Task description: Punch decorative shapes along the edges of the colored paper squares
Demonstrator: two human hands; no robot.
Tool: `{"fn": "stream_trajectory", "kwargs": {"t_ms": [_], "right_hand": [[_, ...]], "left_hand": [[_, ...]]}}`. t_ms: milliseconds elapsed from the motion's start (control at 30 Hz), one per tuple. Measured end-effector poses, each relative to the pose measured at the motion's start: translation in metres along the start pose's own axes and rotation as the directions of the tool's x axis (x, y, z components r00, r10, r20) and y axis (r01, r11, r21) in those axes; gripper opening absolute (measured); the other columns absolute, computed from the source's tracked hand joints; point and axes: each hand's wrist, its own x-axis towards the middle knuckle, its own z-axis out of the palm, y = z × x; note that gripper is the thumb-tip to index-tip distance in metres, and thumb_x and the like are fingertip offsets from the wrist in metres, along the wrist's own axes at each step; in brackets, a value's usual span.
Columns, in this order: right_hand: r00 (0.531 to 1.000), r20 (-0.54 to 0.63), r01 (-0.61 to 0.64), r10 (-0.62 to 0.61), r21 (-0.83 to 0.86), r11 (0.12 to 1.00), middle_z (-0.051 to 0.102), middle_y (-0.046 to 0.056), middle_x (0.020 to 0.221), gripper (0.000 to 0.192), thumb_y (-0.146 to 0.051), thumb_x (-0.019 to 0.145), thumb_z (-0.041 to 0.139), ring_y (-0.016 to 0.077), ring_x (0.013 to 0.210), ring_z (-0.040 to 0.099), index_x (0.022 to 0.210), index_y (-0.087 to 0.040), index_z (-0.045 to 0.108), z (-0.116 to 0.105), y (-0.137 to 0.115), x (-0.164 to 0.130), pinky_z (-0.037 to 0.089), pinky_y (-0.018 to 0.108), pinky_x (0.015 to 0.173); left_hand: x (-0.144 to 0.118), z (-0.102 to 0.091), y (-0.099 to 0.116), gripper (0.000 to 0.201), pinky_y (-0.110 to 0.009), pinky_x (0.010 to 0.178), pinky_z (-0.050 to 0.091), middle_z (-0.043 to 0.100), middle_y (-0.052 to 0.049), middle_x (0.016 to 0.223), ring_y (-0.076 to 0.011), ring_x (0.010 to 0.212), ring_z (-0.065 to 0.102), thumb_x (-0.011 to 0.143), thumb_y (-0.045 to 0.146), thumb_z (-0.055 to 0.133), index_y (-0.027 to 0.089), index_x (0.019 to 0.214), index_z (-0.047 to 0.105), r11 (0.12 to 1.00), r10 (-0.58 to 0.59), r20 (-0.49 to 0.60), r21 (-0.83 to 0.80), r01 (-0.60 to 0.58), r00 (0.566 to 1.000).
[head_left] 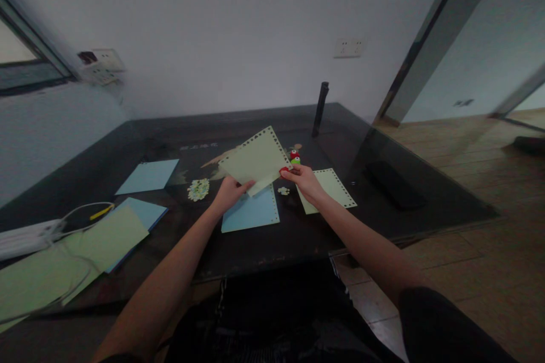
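A pale green sheet of paper (258,160), with dark holes along two of its edges, is held up above the table. My left hand (232,193) is closed on its lower edge, thumb on top. At the sheet's right corner my right hand (304,178) is closed around a small red craft punch (285,171), mostly hidden by the fingers. Just behind are red and green punches (294,157). Beneath the held sheet lies a light blue sheet (251,211) with holes along its right edge. Another holed pale green sheet (332,188) lies partly under my right wrist.
Small paper cutouts form a pile (198,189) on the left and a smaller cluster (283,190) near the middle. More blue paper (149,176) and green paper (123,235) lie left, near a white power strip (28,239) with cables. A black post (320,109) stands behind; a dark case (394,184) lies right.
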Motion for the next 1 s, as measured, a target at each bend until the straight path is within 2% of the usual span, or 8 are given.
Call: {"fn": "stream_trajectory", "kwargs": {"t_ms": [333,533,700,1000], "right_hand": [[1.0,-0.012,0.007,-0.007,0.002,1.0,0.068,0.003,0.075,0.03,-0.037,0.057,0.08,0.0177,0.074,0.063,0.077,-0.018,0.068,-0.001,0.0026,0.0005,0.046,0.036,0.081],[1.0,-0.023,-0.006,0.007,0.025,1.0,0.069,0.003,0.074,0.033,-0.038,0.054,0.081,0.0179,0.073,0.063,0.077,-0.017,0.069,-0.0005,0.0017,0.0005,0.047,0.035,0.08],[0.999,-0.034,0.015,-0.013,0.051,0.999,0.07,0.003,0.075,0.03,-0.034,0.055,0.081,0.0164,0.072,0.063,0.077,-0.018,0.069,0.0017,-0.0022,-0.0005,0.047,0.034,0.08],[0.999,-0.034,0.027,-0.025,0.059,0.998,0.069,0.002,0.074,0.025,-0.031,0.055,0.08,0.0159,0.071,0.062,0.074,-0.019,0.069,0.0026,-0.005,-0.0009,0.047,0.035,0.08]], "left_hand": [[-0.0005,-0.0003,0.0034,0.017,-0.021,0.05,0.045,0.065,-0.003,0.062,-0.0117,0.053,0.057,0.075,0.029,0.063,0.012,0.074,0.064,1.0,0.002,-0.013,-0.018,-0.002,1.0],[0.0001,0.0015,0.0001,0.02,-0.022,0.052,0.047,0.066,-0.003,0.061,-0.0154,0.061,0.061,0.074,0.032,0.064,0.012,0.075,0.065,1.0,0.014,-0.021,-0.021,-0.015,1.0],[-0.0001,0.0026,-0.0023,0.024,-0.024,0.054,0.049,0.069,-0.006,0.07,-0.0172,0.065,0.064,0.075,0.035,0.063,0.012,0.079,0.067,1.0,0.02,-0.035,-0.024,-0.02,0.999],[-0.001,0.002,0.0009,0.021,-0.026,0.06,0.052,0.07,-0.007,0.068,-0.0197,0.073,0.066,0.074,0.03,0.065,0.012,0.083,0.068,0.998,0.03,-0.056,-0.051,-0.033,0.998]]}}
